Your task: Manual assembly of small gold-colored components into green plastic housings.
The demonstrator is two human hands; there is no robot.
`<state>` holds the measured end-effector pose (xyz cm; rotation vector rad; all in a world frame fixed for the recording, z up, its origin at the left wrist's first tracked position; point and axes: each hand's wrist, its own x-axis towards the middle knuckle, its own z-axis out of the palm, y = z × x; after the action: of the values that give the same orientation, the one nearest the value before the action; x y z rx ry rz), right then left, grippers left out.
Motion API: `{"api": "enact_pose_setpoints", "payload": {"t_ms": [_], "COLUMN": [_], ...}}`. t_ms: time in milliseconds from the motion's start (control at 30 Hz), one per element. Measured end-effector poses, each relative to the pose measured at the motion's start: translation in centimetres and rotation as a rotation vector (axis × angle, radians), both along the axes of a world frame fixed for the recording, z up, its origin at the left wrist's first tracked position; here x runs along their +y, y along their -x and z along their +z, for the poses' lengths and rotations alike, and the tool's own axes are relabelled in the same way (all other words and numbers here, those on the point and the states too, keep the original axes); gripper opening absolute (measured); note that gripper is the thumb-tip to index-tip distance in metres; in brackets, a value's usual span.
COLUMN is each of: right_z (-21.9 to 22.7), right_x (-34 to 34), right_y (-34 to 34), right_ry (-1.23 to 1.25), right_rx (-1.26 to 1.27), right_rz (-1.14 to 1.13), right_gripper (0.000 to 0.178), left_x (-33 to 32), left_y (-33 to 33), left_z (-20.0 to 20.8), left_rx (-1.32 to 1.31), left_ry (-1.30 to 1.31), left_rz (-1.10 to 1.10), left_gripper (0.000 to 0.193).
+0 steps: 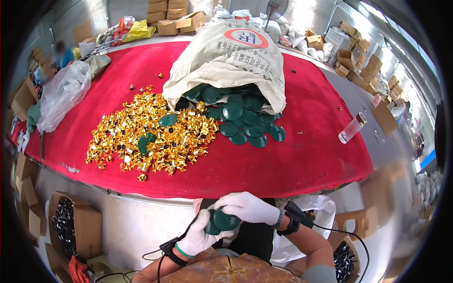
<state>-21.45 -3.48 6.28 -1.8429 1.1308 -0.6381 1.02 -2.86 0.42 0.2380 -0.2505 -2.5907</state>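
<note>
1. Red cloth [264, 170] covered the table; with the person at six o'clock, stacked cartons [177, 14] stood behind it at twelve.
2. At twelve on the cloth lay a pale sack [207, 52], its mouth toward the person, green discs [233, 111] spilling out.
3. Gold pieces [155, 158] made a heap at ten, two more discs [167, 120] on top.
4. Toward two I saw a clear jar [350, 131].
5. At six, just off the cloth's edge, the gloved left hand [197, 236] gripped the held discs [225, 220] from nine o'clock.
6. The gloved right hand [249, 206] had its fingers curled over their top, holding them too.
</note>
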Motion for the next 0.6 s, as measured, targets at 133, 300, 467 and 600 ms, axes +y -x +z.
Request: {"api": "enact_pose_setpoints", "payload": {"t_ms": [133,300,467,600], "right_z": [-0.9,-1.4,0.6,-1.0], "right_x": [0.4,-1.6,-12.1,-18.9], "right_y": [-2.0,-3.4,-2.2,-0.6], "right_ry": [0.012,0.609,0.832,0.86], "right_rx": [0.068,0.194,0.524,0.739], "right_rz": [-0.019,0.132,-0.261,-0.24], "right_gripper": [0.026,0.016,0.042,0.05], "left_x": [0.6,0.2,-0.3,-0.2], "left_y": [0.0,-1.4,-1.8,-1.8], "left_z": [1.3,-1.8,0.1,-0.2], "left_rx": [-0.115,-0.165,-0.2,-0.149], "left_ry": [0.115,0.079,0.196,0.164], "left_rz": [0.045,0.133,0.23,0.211], "left_gripper": [0.066,0.051,0.048,0.046]}}
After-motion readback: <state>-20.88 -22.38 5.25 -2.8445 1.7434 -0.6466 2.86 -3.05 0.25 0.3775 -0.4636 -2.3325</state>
